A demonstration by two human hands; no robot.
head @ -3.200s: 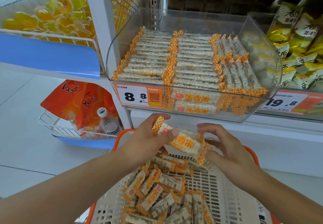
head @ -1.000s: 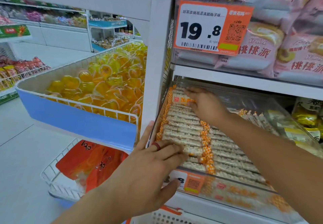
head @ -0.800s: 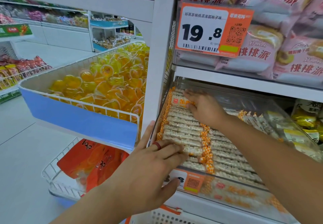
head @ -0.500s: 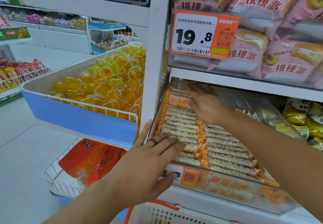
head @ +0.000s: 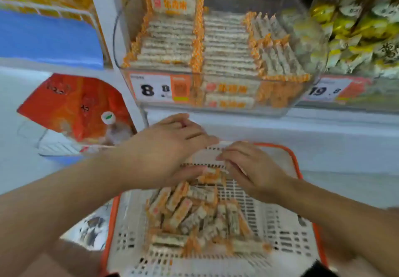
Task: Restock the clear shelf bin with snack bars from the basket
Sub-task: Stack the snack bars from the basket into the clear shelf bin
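The clear shelf bin (head: 302, 95) sits on the shelf above, filled with neat rows of orange-ended snack bars (head: 224, 45); one bar (head: 170, 4) lies label-up at the back left. Below it stands the white basket with an orange rim (head: 295, 164), holding a loose heap of the same snack bars (head: 183, 212). My left hand (head: 172, 153) and my right hand (head: 252, 168) are both low over the basket's far end, fingers reaching toward each other just above the heap. Neither hand visibly holds a bar; the frame is motion-blurred.
An 8.8 price tag (head: 159, 89) is on the bin's front. Orange bags (head: 73, 106) and a small bottle (head: 110, 121) lie in a low wire rack at left. Yellow snack packs (head: 362, 28) fill the neighbouring shelf space at right. A blue-fronted wire bin (head: 49, 39) juts out at upper left.
My right hand has left the back of the bin, leaving a bar there, and my left hand has left the bin's front. Both have dropped to the basket, and my view has tilted down.
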